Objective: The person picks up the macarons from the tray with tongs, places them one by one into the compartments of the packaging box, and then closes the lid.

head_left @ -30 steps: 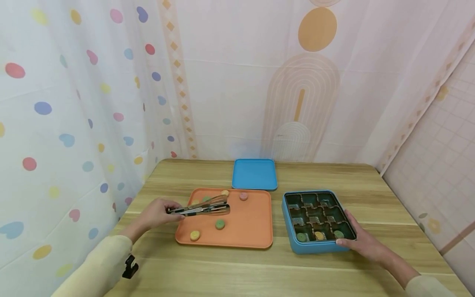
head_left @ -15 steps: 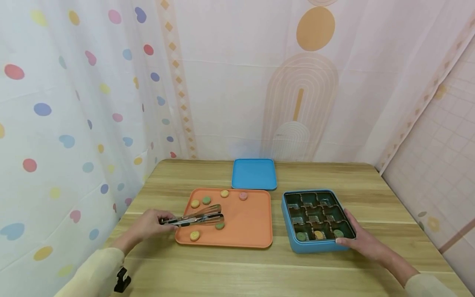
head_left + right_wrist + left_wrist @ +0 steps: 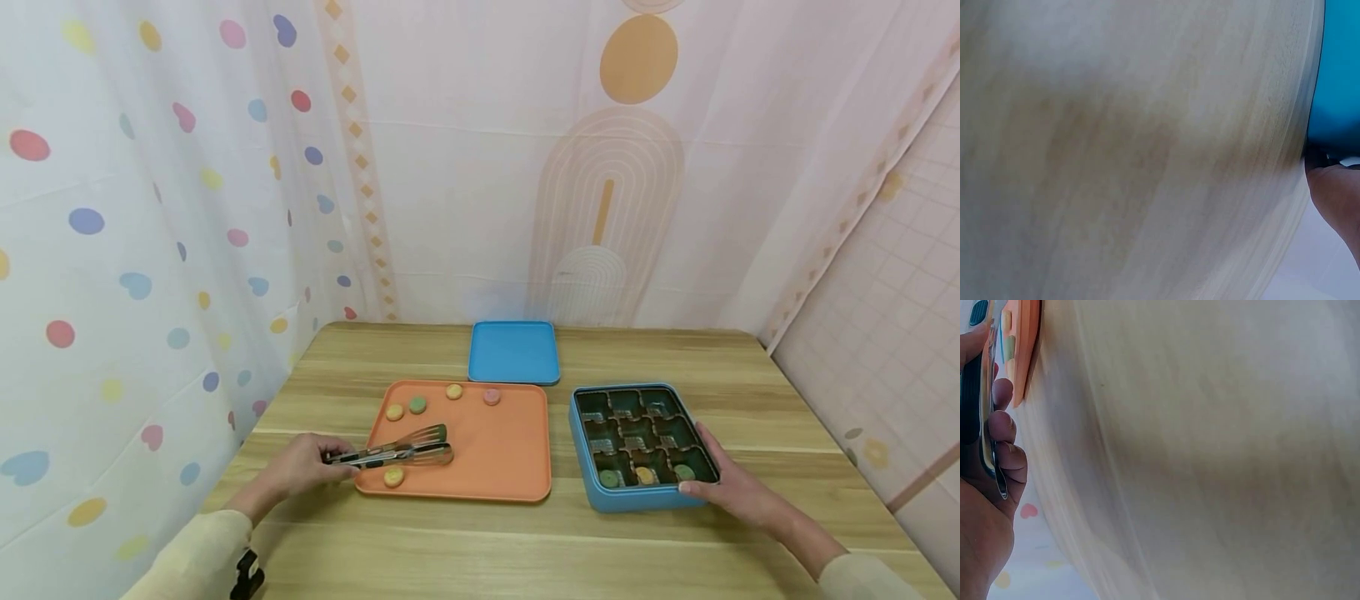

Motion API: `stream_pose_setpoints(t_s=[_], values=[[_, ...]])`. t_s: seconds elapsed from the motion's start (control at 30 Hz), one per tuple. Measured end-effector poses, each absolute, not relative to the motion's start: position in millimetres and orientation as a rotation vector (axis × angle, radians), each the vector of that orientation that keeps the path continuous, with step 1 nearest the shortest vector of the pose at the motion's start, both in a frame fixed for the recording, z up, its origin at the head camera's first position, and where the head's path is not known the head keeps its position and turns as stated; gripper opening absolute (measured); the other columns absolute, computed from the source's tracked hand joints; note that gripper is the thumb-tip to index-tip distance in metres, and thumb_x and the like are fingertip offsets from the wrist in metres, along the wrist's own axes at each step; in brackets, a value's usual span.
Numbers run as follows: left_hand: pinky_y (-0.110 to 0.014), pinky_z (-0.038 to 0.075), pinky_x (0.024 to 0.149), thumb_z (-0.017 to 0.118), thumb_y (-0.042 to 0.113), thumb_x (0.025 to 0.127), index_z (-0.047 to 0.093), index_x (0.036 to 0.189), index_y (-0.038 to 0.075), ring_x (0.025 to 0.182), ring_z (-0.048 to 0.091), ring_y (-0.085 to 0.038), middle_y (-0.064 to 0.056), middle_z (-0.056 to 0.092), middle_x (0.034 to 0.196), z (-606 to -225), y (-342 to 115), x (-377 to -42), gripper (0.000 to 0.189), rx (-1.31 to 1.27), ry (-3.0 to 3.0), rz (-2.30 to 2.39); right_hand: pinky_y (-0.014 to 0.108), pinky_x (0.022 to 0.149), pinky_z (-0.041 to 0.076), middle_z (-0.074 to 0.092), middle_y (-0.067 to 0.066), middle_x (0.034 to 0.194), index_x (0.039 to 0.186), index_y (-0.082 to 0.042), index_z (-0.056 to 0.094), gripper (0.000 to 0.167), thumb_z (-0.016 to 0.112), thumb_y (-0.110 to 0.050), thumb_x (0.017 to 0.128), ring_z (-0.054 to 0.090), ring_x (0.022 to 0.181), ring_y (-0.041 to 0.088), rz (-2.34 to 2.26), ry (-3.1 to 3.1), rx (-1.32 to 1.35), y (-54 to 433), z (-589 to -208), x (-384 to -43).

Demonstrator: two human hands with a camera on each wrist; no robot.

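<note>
In the head view, my left hand [image 3: 307,465] grips a pair of metal tongs [image 3: 390,452] by its dark handles. The parted heads of the tongs reach over the orange tray [image 3: 502,450]. A yellow round cookie [image 3: 393,477] lies just in front of them. Farther back on the tray are a green cookie [image 3: 417,405], a pink cookie [image 3: 491,397] and two more yellow ones. My right hand [image 3: 731,483] holds the near right corner of a blue box [image 3: 637,500], thumb on its front rim. Two green cookies and a yellow one sit in the box's front compartments.
A blue lid [image 3: 514,352] lies flat behind the tray, near the back edge of the wooden table [image 3: 480,542]. A patterned curtain [image 3: 465,167] hangs behind the table and along its left side. The box's other compartments show no cookies.
My left hand and the tongs have come nearer and lower, from above the tray's back left. The tongs now hide a green cookie seen earlier near the tray's middle. My right hand stays put.
</note>
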State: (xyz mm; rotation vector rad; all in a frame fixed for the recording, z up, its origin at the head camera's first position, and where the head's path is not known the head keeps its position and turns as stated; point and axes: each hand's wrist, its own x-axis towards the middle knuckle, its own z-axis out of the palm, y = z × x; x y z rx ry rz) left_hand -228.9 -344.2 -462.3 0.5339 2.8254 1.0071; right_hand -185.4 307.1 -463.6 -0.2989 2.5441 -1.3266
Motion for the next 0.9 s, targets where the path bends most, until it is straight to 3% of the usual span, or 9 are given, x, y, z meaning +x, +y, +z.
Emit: stream_pose_setpoints(t_s=[0.47, 0.9], values=[[-0.024, 0.040, 0.047, 0.078, 0.029, 0.086, 0.076, 0.096, 0.017, 0.051, 0.048, -0.006, 0.004, 0.062, 0.064, -467.8, -345.0, -228.7, 0.016, 0.476, 2.802, 1.037, 0.078, 0.100, 0.010, -0.012, 0.035, 0.157, 0.157, -0.004, -0.012, 0.102, 0.067, -0.023, 0.095, -0.005, 0.138, 0.062, -1.352, 2.536, -0.299, 307.3, -463.8, -185.4], [-0.022, 0.035, 0.051, 0.078, 0.033, 0.087, 0.074, 0.084, 0.019, 0.054, 0.044, -0.006, 0.007, 0.055, 0.064, -469.2, -344.8, -230.2, 0.015, 0.457, 2.839, 1.045, 0.078, 0.100, 0.012, -0.011, 0.035, 0.157, 0.157, -0.003, -0.011, 0.102, 0.067, -0.023, 0.095, -0.003, 0.137, 0.063, -1.333, 2.551, -0.310, 306.3, -463.8, -184.9]])
